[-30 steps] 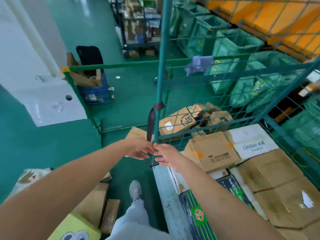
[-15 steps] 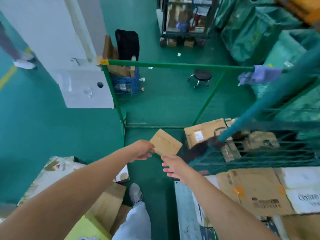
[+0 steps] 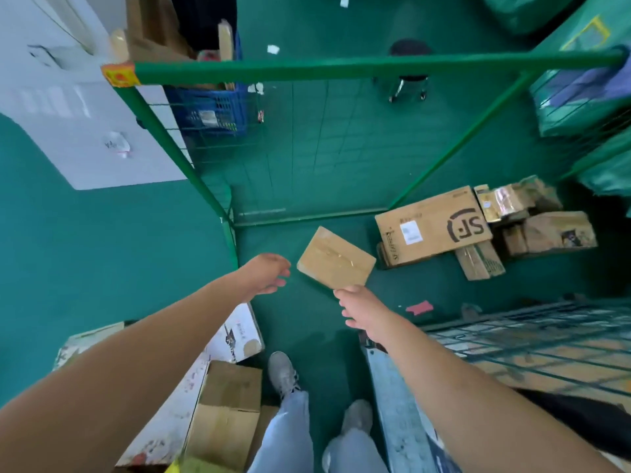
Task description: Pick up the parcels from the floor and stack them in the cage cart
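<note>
Reaching forward over the green floor, both arms outstretched, left hand point(image 3: 266, 273) and right hand point(image 3: 363, 310) fingers loosely apart, near a small parcel point(image 3: 336, 258).

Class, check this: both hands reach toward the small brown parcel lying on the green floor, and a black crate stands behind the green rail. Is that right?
Not quite. In the head view the crate behind the green rail is blue, not black. The left hand and right hand do reach toward the small brown parcel.

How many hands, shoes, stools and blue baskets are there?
Hands: 2, left hand and right hand
Shoes: 2, left shoe and right shoe
Stools: 1, black stool
Blue baskets: 1, blue basket
Total: 6
</note>
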Available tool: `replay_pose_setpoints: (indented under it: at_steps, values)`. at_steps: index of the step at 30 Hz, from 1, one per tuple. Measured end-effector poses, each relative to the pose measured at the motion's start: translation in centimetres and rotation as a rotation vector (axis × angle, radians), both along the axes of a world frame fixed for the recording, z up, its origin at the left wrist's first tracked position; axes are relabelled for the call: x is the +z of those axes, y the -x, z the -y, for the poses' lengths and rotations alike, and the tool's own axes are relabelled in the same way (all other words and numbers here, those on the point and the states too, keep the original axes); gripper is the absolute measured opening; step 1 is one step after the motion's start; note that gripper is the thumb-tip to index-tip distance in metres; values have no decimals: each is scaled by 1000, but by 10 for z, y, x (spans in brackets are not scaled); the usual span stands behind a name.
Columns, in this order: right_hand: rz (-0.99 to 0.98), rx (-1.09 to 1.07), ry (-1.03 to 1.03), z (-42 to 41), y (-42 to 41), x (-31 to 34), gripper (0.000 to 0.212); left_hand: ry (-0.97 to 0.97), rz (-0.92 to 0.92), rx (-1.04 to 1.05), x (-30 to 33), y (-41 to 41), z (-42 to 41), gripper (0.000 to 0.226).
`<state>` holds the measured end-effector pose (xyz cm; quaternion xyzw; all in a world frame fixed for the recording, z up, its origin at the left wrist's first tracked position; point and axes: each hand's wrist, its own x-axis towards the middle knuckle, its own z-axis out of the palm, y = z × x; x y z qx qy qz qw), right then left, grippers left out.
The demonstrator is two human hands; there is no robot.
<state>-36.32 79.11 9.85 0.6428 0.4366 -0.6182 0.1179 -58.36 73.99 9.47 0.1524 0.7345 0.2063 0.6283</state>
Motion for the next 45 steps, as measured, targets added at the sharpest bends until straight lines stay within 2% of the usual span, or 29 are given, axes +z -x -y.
replay_pose_setpoints:
  at_steps: [4, 10, 13, 16, 19, 23, 27, 31, 37, 41, 45]
  values:
    - [46, -53, 27, -31, 1, -56, 43, 31, 12, -19, -57, 11, -30, 22]
    - [148, -78, 47, -76, -16, -181, 38, 103, 11, 47, -179, 1, -79, 19]
    - [172, -105, 70, -94, -23, -242, 39, 80, -14, 7, -239, -3, -99, 19]
    - [186, -114, 82, -111, -29, -311, 41, 61, -46, -30, -306, -10, -120, 36]
    - [220, -155, 93, -123, -39, -375, 31, 88, -75, -43, -367, -19, -133, 45]
    - [225, -190, 79, -132, -52, -445, 33, 109, -118, -65, -443, -23, -148, 60]
    - [240, -299, 77, -139, -63, -500, 34, 170, -119, -68, -499, -30, -157, 63]
    - [249, -426, 62, -146, -71, -540, 50, 159, -236, -90, -542, -38, -170, 65]
    - [238, -540, 98, -152, -68, -562, 54, 190, -234, -43, -576, -39, -183, 69]
    - [232, -551, 130, -146, -62, -541, 52, 249, -206, 18, -563, -29, -175, 71]
    - [196, -528, 133, -135, -45, -496, 50, 296, -214, 37, -517, -9, -153, 73]
